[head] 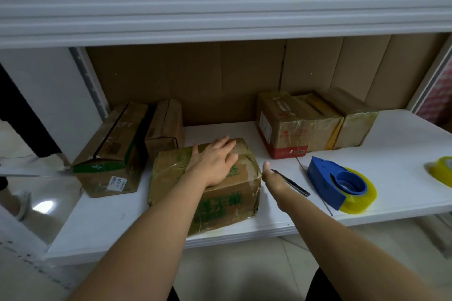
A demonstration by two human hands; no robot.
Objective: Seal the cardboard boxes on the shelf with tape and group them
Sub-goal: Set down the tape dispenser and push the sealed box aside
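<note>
A taped cardboard box with green print (220, 205) sits at the front middle of the white shelf (403, 134). My left hand (215, 161) lies flat on its top with the fingers spread. My right hand (272, 179) presses with straight fingers against the box's right side. Two more boxes (115, 144) stand at the left, one long and one smaller behind it. Three taped boxes (315, 120) stand grouped together at the back right. A blue tape dispenser with yellowish tape (340, 186) lies on the shelf to the right of my right hand.
A dark pen or knife (293, 183) lies on the shelf just beyond my right hand. A second tape roll (441, 170) sits at the far right edge. The upper shelf beam (220, 14) hangs overhead. Brown cardboard lines the back wall.
</note>
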